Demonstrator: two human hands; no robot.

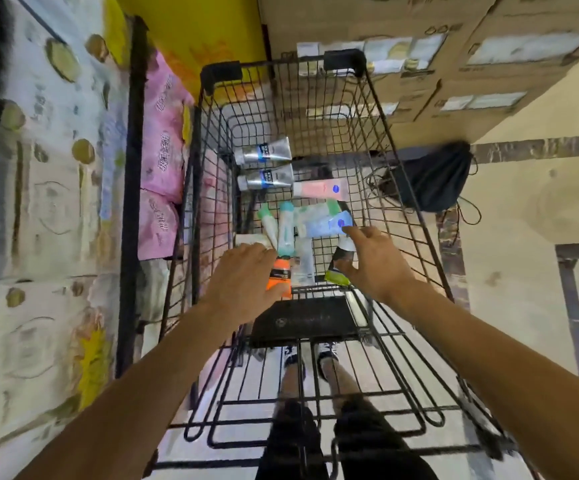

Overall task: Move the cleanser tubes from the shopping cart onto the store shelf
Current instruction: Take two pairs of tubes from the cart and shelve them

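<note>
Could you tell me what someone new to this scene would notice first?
Two bare arms reach down into a black wire shopping cart. The left hand grips an orange tube, while the right hand hovers open over a black-and-yellow tube. Two silver tubes lie at the far end.

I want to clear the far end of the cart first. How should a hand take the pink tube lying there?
A judgement: grip the pink tube across its middle, coming straight down from above. It lies flat on the cart floor, long axis across the cart, with open mesh at its far side. The silver tube lies close at its left end, so pinching the long sides is likely safer than grabbing an end.
</note>
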